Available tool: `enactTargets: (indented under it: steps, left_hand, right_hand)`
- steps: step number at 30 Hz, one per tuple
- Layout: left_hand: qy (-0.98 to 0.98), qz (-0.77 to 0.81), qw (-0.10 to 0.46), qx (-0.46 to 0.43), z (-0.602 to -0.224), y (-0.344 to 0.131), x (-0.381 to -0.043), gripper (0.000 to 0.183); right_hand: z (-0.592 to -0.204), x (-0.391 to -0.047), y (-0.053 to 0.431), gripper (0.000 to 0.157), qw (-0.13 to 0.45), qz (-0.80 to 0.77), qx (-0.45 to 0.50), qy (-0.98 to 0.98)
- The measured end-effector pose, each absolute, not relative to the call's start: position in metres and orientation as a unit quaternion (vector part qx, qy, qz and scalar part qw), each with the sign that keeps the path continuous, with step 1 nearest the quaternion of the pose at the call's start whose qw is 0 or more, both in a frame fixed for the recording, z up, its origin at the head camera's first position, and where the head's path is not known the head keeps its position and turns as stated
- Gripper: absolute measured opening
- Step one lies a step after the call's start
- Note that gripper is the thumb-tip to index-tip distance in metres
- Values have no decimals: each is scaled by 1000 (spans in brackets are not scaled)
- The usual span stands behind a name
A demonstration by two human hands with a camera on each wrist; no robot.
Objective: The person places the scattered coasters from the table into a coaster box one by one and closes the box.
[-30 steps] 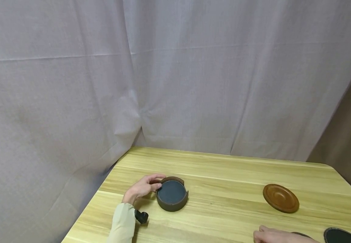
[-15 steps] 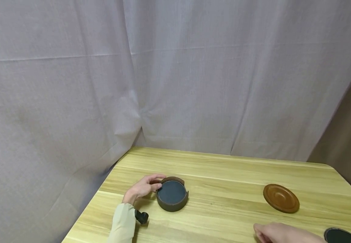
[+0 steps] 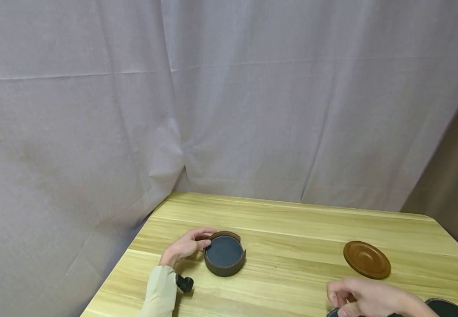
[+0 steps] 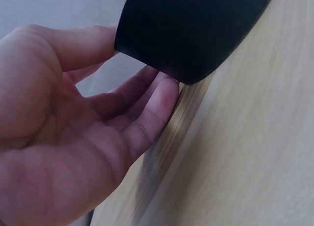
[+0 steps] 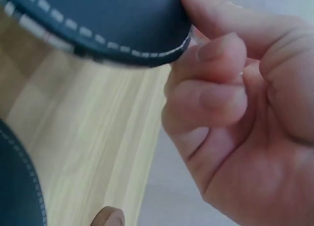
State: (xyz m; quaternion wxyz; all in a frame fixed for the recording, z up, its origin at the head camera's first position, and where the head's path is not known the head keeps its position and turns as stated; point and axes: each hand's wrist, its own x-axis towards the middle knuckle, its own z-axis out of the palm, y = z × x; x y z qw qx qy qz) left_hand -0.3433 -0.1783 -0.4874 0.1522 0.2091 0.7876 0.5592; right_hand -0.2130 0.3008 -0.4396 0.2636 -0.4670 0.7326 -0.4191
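Observation:
My left hand (image 3: 187, 244) grips the left side of a round dark coaster holder (image 3: 224, 270) with a gap in its wall. A dark round coaster (image 3: 224, 251) lies inside it. In the left wrist view the thumb lies at the rim of the holder (image 4: 184, 35), with fingertips low against its wall. My right hand (image 3: 367, 297), at the lower right, pinches a dark leather coaster (image 5: 122, 20) with white edge stitching between thumb and fingers. In the right wrist view this coaster is raised above the table, its far part cut off by the frame.
A round brown wooden saucer (image 3: 366, 259) lies on the table beyond the right hand. Another dark stitched coaster (image 3: 448, 307) is at the lower right corner, partly behind the right forearm. A grey curtain (image 3: 252, 132) hangs along the back and left of the wooden table (image 3: 284, 281).
My right hand has moved slightly forward, turned and lifted, and the coaster now shows pinched under its fingers. The left hand and the holder have stayed still.

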Motion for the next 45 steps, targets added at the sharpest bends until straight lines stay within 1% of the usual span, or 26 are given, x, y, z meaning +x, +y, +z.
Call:
enactTargets:
  steps: [1,3,5,10,15,19,28,30,35,45]
  left_hand:
    - [788,559,153,207,-487,-178,-343,41]
    - [788,560,153,206,-487,-179,-343,41]
    - [788,559,152,207,-488,-179,-343,42]
    - [794,551,149,208,-488,-178,-343,41]
    - [791,555,150,208,-489,-178,-344,41]
    - [787,559,149,211,-489,-178,-345,42]
    - [787,561,151,207,-489,-179,-344,41]
    - [788,560,150,206,-488,-179,-344,41]
    - [790,557,149,206,-487,-178,-343,42]
    - [787,560,147,212,-488,-177,-344,42]
  right_hand:
    - [-438,-215,300,10,246,-404,-472,743]
    - [-434,-217,298,7,264,-417,-450,744]
    - [-430,-219,296,5,265,-420,-438,750]
    - [-423,-225,288,4,220,-402,-451,766]
    - [-418,-228,280,4,192,-395,-449,778]
    - [-415,-229,276,5,154,-374,-452,795]
    - [-412,-236,266,4,177,-412,-420,789]
    - [-411,-236,264,7,173,-422,-415,787]
    - [-408,-240,255,17,132,-434,-429,781]
    - [-404,-251,242,17,125,-447,-400,790]
